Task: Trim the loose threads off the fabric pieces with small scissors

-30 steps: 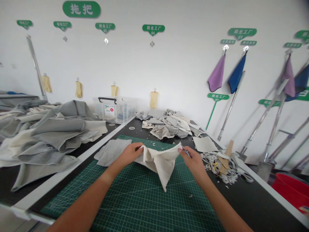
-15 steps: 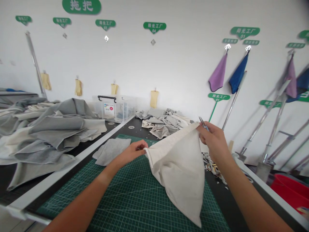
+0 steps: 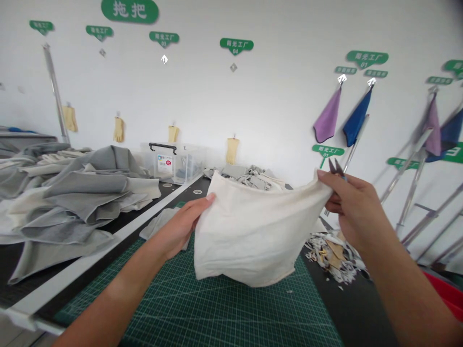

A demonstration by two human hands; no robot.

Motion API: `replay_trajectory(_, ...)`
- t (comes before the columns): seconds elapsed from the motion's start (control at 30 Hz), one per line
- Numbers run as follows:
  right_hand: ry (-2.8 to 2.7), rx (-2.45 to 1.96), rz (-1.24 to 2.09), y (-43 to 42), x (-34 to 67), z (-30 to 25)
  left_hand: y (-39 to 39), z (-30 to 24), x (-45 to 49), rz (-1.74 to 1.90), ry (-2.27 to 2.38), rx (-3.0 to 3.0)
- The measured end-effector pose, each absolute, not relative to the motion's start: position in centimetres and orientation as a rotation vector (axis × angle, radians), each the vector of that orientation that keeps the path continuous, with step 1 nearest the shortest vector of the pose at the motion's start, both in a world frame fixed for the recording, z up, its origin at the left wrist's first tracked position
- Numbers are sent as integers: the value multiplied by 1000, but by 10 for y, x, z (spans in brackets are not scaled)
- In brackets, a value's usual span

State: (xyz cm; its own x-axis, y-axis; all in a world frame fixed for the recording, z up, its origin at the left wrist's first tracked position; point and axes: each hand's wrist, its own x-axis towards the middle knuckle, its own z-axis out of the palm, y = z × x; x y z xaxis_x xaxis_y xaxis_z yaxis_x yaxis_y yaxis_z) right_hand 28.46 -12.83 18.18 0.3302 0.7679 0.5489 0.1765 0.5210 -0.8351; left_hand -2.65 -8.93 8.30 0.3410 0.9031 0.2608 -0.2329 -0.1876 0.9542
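A cream-white cloth (image 3: 253, 231) hangs spread between my two hands, above the green cutting mat (image 3: 224, 313). My left hand (image 3: 184, 224) pinches its left edge near the upper corner, thumb in front. At the upper right corner my right hand (image 3: 347, 197) grips the cloth between thumb and fingers. The same hand also keeps a small pair of snips (image 3: 336, 166), points up, with a bit of blue handle showing. Behind my left hand a folded grey cloth (image 3: 155, 224) lies on the mat, partly covered.
Grey and white cloths (image 3: 83, 193) are heaped on the left. A clear plastic box (image 3: 188, 164) and another cloth pile (image 3: 249, 176) stand at the back. Fabric scraps (image 3: 336, 255) lie at right, near a red bucket (image 3: 444, 294). Poles (image 3: 415, 193) lean on the wall.
The cloth has gone from a hanging, folded triangle to a spread sheet. My right hand has moved right, and my left hand has risen and shifted along the cloth's edge.
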Motion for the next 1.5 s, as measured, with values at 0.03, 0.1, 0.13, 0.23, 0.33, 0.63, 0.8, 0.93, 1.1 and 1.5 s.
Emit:
replay_trajectory(0.03,-1176,-958,499,-133,285,184,-97,90,-30,1194,656,1365)
replay_trajectory(0.1,-1144,-909,523,-143,286,188,-113,103,-39,1237,656,1362)
replay_trajectory(0.13,-1141,-891,524,-149,287,190,-122,109,-43,1252,669,1371)
replay_trajectory(0.23,-1185,-854,549,-167,291,191,-148,122,-58,1284,744,1410)
replay_trajectory(0.33,-1227,-806,634,-184,297,187,-165,130,-70,1328,805,1444)
replay_trajectory(0.63,-1126,-1020,700,-170,301,147,-104,104,-62,1102,934,1607)
replay_trajectory(0.8,-1191,-1263,834,-111,314,77,-35,37,-53,840,1155,1616)
replay_trajectory(0.93,-1313,-1396,866,-61,325,8,8,-17,-51,720,1280,1606)
replay_trajectory(1.1,-1408,-1532,745,-24,328,-52,29,-42,-42,686,1232,1862)
replay_trajectory(1.5,-1495,-1767,250,-16,356,-80,49,-50,-11,723,1682,1844)
